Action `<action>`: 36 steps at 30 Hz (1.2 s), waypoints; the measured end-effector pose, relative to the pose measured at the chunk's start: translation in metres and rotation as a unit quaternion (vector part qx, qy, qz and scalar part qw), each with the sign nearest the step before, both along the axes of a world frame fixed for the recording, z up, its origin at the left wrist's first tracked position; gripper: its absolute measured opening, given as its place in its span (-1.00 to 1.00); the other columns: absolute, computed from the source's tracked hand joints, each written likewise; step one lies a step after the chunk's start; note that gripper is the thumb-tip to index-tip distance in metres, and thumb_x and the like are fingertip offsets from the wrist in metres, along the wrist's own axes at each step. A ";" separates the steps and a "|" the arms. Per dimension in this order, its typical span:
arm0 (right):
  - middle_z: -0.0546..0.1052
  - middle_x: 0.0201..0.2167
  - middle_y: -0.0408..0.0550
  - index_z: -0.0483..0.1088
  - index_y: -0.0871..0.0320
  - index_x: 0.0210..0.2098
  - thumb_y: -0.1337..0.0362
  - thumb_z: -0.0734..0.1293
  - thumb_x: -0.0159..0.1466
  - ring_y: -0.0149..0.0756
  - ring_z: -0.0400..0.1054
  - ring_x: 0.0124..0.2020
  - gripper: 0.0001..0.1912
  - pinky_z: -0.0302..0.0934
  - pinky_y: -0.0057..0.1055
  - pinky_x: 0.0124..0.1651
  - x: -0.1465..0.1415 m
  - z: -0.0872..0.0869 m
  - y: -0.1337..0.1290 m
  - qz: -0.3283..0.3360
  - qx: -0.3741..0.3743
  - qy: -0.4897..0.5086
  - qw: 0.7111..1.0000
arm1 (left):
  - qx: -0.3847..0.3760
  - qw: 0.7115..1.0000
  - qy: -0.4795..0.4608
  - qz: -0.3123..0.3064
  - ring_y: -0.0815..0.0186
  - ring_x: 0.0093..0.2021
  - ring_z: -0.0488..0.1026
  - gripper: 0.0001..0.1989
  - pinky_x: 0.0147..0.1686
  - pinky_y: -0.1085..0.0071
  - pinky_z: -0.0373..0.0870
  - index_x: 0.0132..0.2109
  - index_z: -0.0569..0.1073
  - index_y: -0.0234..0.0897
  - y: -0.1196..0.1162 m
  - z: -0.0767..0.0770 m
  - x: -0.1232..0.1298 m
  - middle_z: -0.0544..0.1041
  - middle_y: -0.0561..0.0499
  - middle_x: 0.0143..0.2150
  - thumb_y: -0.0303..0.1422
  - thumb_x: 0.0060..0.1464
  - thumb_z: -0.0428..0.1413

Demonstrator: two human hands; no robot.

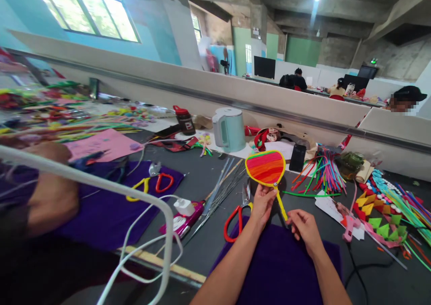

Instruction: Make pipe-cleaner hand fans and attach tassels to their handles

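Fan (265, 168) with red-orange face and yellow fuzzy edging sits right of centre, held above the dark table (207, 251). From my remote view, the left hand (263, 206) pinches its neck between thumb and fingers; the right hand (305, 228), half curled, is at the near end of the handle (282, 206), grip unclear to me. I judge a light, steady left pinch best. Far left, 1 bottle (185, 120) bears a white mark, possibly B; I read nothing else.
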State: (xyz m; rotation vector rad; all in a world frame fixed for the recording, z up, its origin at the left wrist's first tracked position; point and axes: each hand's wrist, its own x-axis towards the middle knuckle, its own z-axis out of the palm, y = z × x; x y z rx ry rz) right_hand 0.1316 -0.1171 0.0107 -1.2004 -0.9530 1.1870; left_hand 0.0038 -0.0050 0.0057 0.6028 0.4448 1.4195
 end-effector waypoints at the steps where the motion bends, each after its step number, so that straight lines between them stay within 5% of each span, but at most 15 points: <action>1: 0.56 -0.50 -0.03 0.50 0.24 -0.31 -0.09 0.44 0.06 -0.52 0.23 -0.69 -0.52 0.04 -0.64 -0.77 -0.003 0.000 0.000 0.008 -0.001 0.008 1.000 | 0.004 1.000 0.004 -0.005 0.44 -0.26 0.50 -0.42 -0.21 0.52 0.41 -0.06 0.44 -0.16 -0.001 0.000 0.001 0.57 0.11 -0.21 -0.60 -0.28 0.37; 10: 0.55 -0.52 -0.07 0.44 0.20 -0.34 -0.01 0.48 0.01 -0.31 0.46 -0.55 -0.58 0.26 -0.55 -0.65 -0.010 -0.013 0.004 0.024 0.005 0.004 1.000 | 0.065 0.996 0.053 -0.039 0.36 -0.14 0.49 -0.44 -0.13 0.47 0.40 -0.02 0.45 -0.16 -0.014 0.015 0.006 0.56 0.02 -0.09 -0.58 -0.22 0.35; 16: 0.53 -0.51 -0.13 0.47 0.11 -0.17 0.11 0.35 0.20 -0.27 0.48 -0.50 -0.73 0.31 -0.49 -0.57 -0.014 -0.019 0.002 -0.058 0.066 -0.159 0.983 | 0.102 0.988 0.104 -0.052 0.24 -0.04 0.47 -0.43 -0.11 0.37 0.45 0.04 0.43 -0.12 -0.028 0.022 0.012 0.54 -0.04 -0.01 -0.52 -0.16 0.34; 22: 0.58 -0.36 -0.07 0.49 0.05 -0.13 0.18 0.25 0.29 -0.24 0.52 -0.38 -0.77 0.37 -0.45 -0.38 -0.011 -0.002 -0.001 -0.130 0.130 -0.206 0.961 | 0.120 0.983 0.113 -0.081 0.13 0.04 0.48 -0.46 -0.02 0.26 0.43 0.06 0.45 -0.05 -0.041 0.030 0.024 0.49 -0.06 0.10 -0.45 -0.10 0.33; 26: 0.57 -0.33 -0.04 0.48 0.08 -0.11 0.19 0.21 0.32 -0.25 0.49 -0.37 -0.74 0.37 -0.44 -0.35 -0.009 0.006 -0.001 -0.155 0.163 -0.207 0.952 | 0.121 0.979 0.140 -0.081 0.12 -0.07 0.54 -0.62 -0.07 0.28 0.45 -0.09 0.54 -0.17 -0.042 0.044 0.029 0.59 -0.09 -0.08 -0.38 -0.13 0.36; 29: 0.56 -0.33 -0.03 0.45 0.12 -0.05 0.21 0.18 0.34 -0.27 0.48 -0.38 -0.70 0.36 -0.45 -0.34 -0.007 0.005 0.000 -0.156 0.198 -0.211 0.945 | 0.112 0.966 0.199 -0.123 0.16 -0.28 0.56 -0.70 -0.35 0.38 0.46 -0.19 0.57 -0.29 -0.045 0.055 0.029 0.62 -0.15 -0.24 -0.27 -0.10 0.34; 36: 0.54 -0.43 -0.06 0.44 0.16 -0.12 0.19 0.15 0.37 -0.32 0.42 -0.49 -0.72 0.33 -0.46 -0.39 -0.011 0.006 -0.002 -0.169 0.231 -0.220 0.932 | 0.103 0.956 0.251 -0.111 0.43 -0.60 0.36 -0.68 -0.64 0.55 0.24 -0.28 0.55 -0.37 -0.060 0.069 0.029 0.61 -0.07 -0.39 -0.20 -0.11 0.33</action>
